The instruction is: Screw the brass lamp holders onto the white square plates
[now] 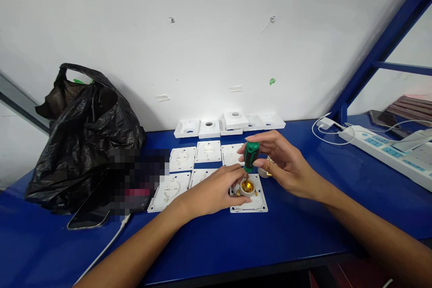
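My right hand (285,162) grips a short green-and-black screwdriver (251,156) between thumb and fingers. Its shaft points down, tip inside a round lamp holder (248,186) with a brass-coloured inside. That holder sits on a square white base plate (259,206) lying on the table. The thumb and fingers of my left hand (218,191) close around the holder's left side and cover part of the plate. Small brass pieces show on the plate on either side of the holder. A pale round part (264,173), partly hidden, lies behind my right thumb.
Several more white base plates (208,151) lie left of and behind my hands. White square covers (187,128) line the wall, one stacked on top (235,119). A black plastic bag (91,144) and phone (89,211) are left; a power strip (381,144) with cables is right.
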The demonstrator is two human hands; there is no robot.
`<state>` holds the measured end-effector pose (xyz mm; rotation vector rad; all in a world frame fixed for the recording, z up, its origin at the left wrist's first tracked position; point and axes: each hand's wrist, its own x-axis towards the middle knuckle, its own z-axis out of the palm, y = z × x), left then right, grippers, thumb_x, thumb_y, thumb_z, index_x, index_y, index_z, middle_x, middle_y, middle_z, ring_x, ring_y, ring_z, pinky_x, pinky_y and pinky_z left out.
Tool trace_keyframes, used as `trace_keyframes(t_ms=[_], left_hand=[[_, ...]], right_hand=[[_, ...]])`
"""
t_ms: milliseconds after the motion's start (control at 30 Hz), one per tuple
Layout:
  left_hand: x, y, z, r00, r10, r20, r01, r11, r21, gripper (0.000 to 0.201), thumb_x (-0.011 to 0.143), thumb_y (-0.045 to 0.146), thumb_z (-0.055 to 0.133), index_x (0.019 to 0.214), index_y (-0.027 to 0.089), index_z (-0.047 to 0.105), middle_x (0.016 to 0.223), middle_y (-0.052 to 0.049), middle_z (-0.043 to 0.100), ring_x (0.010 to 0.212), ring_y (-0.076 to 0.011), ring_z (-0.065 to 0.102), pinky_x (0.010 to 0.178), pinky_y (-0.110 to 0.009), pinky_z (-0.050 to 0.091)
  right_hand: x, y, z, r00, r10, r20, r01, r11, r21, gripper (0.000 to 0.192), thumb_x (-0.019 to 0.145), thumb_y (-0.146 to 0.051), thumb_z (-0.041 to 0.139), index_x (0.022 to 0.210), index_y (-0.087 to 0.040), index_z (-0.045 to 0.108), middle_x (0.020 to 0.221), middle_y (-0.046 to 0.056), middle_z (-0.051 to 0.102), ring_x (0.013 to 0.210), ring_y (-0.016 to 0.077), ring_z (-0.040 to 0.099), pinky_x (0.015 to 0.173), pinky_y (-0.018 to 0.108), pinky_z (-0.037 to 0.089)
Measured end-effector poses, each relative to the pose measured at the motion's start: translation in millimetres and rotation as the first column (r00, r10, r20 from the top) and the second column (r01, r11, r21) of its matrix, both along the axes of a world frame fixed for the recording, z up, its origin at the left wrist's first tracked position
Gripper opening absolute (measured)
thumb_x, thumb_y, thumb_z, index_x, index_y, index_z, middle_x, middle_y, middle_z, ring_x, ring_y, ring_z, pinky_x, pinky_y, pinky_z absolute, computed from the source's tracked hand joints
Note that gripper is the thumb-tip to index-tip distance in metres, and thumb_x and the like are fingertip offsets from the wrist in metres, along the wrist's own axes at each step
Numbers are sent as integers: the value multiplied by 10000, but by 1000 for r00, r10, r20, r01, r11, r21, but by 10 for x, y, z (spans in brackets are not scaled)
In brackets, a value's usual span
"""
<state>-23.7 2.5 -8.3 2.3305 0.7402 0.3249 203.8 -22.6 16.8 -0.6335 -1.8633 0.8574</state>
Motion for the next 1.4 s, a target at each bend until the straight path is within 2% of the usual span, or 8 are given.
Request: trace_keyframes(t_ms=[167,400,567,867,1067,1200,1267,1400], left_hand=[[-2,-9,30,1000,20,-14,-20,1000,-19,342,944,414,768,1196,225,636,1102,-51,675,1075,-282,634,970,-415,485],[0,-2,16,1000,9,-3,-9,1000,-12,339,942,400,765,1204,228,636,1164,-63,683,1138,-297,628,1011,-425,486],[-2,-16,-4,1000,27,6,-27,1000,-11,325,939,379,771,1211,239,664,1228,-72,678,1140,-288,630,997,-413,502],[1,-19,44,999,22,-31,-22,1000,3,372,951,402,765,1264,242,643,1139,-58,667,1075,-275,635,959,-390,497],[-3,-1,21,999,11,-40,-11,1000,-3,348,949,422,762,1207,219,650,1138,-67,665,1099,-288,624,957,-397,494],[1,-14,21,1000,15,-16,-15,1000,0,362,951,359,765,1263,231,634,1236,-73,662,1146,-286,619,981,-397,490],[1,-14,25,1000,9,-12,-9,1000,-1,362,951,358,763,1264,234,631,1264,-75,658,1158,-287,619,987,-393,489],[-4,-1,33,998,9,-56,-10,1000,-15,370,958,440,745,1237,223,633,1155,-69,664,1111,-295,627,958,-396,493]], right_hand=[[-12,-3,-44,998,-40,-42,44,994,98,440,941,-204,781,1312,-352,596,1154,15,639,985,168,650,894,373,594],[-12,-28,-60,999,-13,-43,12,1000,-13,445,1002,-254,712,1397,-369,542,1292,39,683,1218,222,687,1049,454,574],[-34,-9,-39,998,-9,-68,5,998,-59,391,1020,-265,690,1369,-355,540,1260,35,709,1169,210,721,967,413,619],[-22,25,-111,994,-101,-37,105,989,103,487,927,-202,796,1309,-370,543,1112,-1,631,979,183,699,851,375,630],[2,6,-98,979,-201,40,190,964,185,513,974,-238,747,1425,-401,564,1200,17,670,1035,211,695,906,416,618],[0,-17,-71,985,-145,93,131,981,143,507,1042,-257,639,1508,-419,519,1298,34,673,1076,217,687,938,444,603],[-14,-18,-68,989,-130,68,120,983,142,483,1039,-249,643,1480,-414,538,1242,27,673,1044,207,675,915,430,595],[-25,4,-86,988,-153,-4,151,969,194,467,957,-233,762,1358,-381,576,1039,-4,617,893,176,621,777,360,570]])
